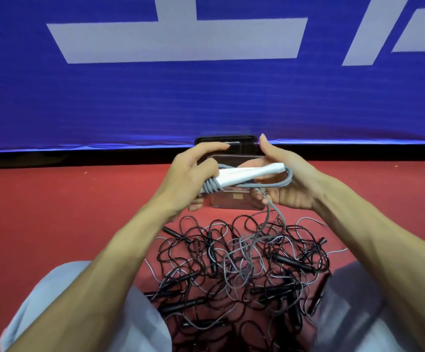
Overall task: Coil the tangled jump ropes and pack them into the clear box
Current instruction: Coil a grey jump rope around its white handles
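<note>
Your grey jump rope (272, 207) is above the near side of the clear box (234, 199), its two white handles (249, 175) laid side by side so they act as a spool. Several turns of cord already sit tight at one end.

Your left hand (191, 179) has its grip clamped on that wound end, which probably stops the turns from slipping. Your right hand (290, 184) has its grip closed round the other end of the handles, where a loop of cord passes round the tips. The free cord drops from there towards you, away from the box.

That cord runs down into the tangled pile (244, 270), which lies on the red floor (54, 212) on your side of the box, between your trouser legs (66, 301). Black ropes with black handles (292, 261) are knotted through it, so expect snags as you draw the cord up.

The box stands open-topped just beyond your hands, handy for dropping the finished coil in. Behind the box hangs a blue banner (206, 97).
</note>
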